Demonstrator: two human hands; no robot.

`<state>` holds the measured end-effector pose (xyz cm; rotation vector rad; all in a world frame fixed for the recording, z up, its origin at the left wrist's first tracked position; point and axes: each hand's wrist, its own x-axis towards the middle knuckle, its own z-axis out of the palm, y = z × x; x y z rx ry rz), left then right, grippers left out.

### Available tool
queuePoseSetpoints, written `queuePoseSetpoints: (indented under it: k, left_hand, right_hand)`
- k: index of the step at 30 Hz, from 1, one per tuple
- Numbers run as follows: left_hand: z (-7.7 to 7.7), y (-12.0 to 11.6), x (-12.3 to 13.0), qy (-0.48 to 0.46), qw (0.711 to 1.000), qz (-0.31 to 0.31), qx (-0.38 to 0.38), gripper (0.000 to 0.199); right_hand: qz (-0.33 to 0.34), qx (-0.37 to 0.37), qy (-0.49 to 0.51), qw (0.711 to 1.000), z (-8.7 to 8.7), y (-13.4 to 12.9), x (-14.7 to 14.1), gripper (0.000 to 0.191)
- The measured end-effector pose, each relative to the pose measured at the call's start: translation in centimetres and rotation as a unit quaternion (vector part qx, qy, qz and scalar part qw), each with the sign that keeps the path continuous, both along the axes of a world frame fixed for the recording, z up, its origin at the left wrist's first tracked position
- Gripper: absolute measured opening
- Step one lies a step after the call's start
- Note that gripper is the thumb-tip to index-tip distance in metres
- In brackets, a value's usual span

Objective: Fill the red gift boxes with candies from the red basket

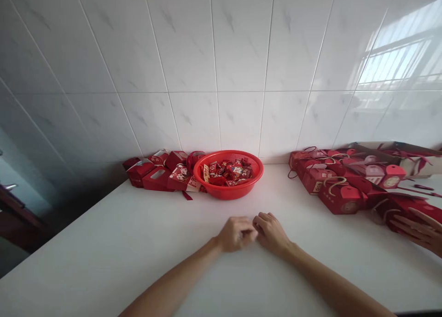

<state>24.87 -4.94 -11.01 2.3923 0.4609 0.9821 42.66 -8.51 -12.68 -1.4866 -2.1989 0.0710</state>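
Note:
My left hand and my right hand rest close together over the white table, fingers curled. Whether either one holds something small cannot be made out. Just beyond them stands a red plastic basket filled with red-wrapped sweets. Left of the basket several red boxes lie in a loose pile, one with a ribbon hanging onto the table.
Many red gift boxes with cord handles crowd the right side, with an open carton behind them. Another person's hand touches a red box at the right edge. A tiled wall backs the table.

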Motion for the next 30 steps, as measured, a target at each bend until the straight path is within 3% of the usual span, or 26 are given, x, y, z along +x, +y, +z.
queuePoseSetpoints:
  k: [3, 5, 7, 10, 13, 15, 18, 24, 30]
  left_hand:
    - [1.3, 2.4, -3.0, -0.019, 0.991, 0.131, 0.022, 0.035]
    - [2.1, 4.3, -5.6, -0.036, 0.967, 0.251, 0.008, 0.038]
    - [2.7, 6.2, -8.5, -0.092, 0.909, 0.405, -0.035, 0.036]
    - [3.2, 8.7, -12.6, -0.165, 0.814, 0.554, -0.055, 0.020]
    - [3.1, 10.6, -15.5, -0.197, 0.735, 0.644, -0.076, 0.020]
    - [2.9, 11.6, -16.5, -0.196, 0.703, 0.676, -0.098, 0.023]
    - [2.4, 12.7, -16.9, -0.179, 0.685, 0.696, -0.121, 0.027]
    - [1.8, 14.4, -16.9, -0.137, 0.677, 0.710, -0.141, 0.031]
    - [1.8, 15.8, -17.6, -0.127, 0.686, 0.704, -0.132, 0.030]
  right_hand:
    - [-0.002, 0.019, 0.008, 1.000, -0.1, 0.2, -0.1, 0.018]
    - [0.003, 0.024, 0.011, 1.000, -0.1, 0.3, -0.1, 0.018]
    - [0.006, 0.024, 0.008, 1.000, -0.1, 0.4, -0.1, 0.018]
    - [0.007, 0.025, -0.002, 1.000, 0.0, 0.5, 0.1, 0.018]
    - [0.008, 0.029, -0.006, 1.000, 0.1, 0.8, 0.2, 0.019]
    - [0.012, 0.031, -0.005, 0.999, 0.0, 0.9, 0.2, 0.018]
    - [0.014, 0.032, -0.001, 0.999, -0.2, 1.1, 0.3, 0.018]
    - [0.014, 0.026, 0.005, 1.000, -0.2, 0.9, 0.4, 0.019]
    - [0.022, 0.019, 0.019, 0.999, 0.0, 0.6, 0.4, 0.018]
